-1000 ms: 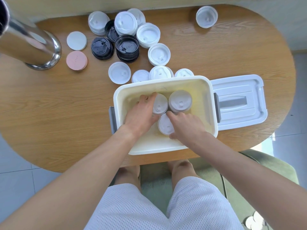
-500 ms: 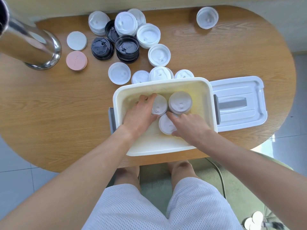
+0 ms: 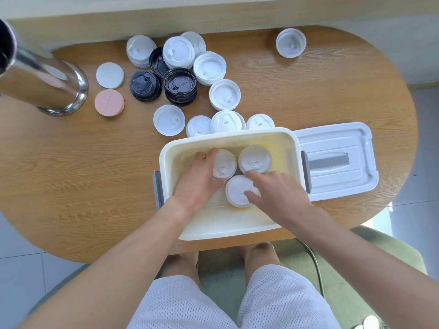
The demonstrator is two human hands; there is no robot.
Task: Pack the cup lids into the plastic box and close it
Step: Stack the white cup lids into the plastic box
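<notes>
White and black cup lids (image 3: 181, 87) piled on table (image 3: 308, 91) behind plastic box (image 3: 237, 224); box lid (image 3: 337, 160) beside it, steel cylinder (image 3: 45, 89) far left. L hand (image 3: 198, 184) grips lid stack (image 3: 224, 163) in box; R hand (image 3: 275, 194) fingers straight, touching two other stacks.

Bright, soft daylight fills the scene, with only faint shadows. Glare streaks the steel cylinder (image 3: 45, 84) at upper left, which looks blurred. A sunlit patch brightens the floor at right. Wide-angle distortion bows the wooden table (image 3: 71, 176) near the frame edges.
</notes>
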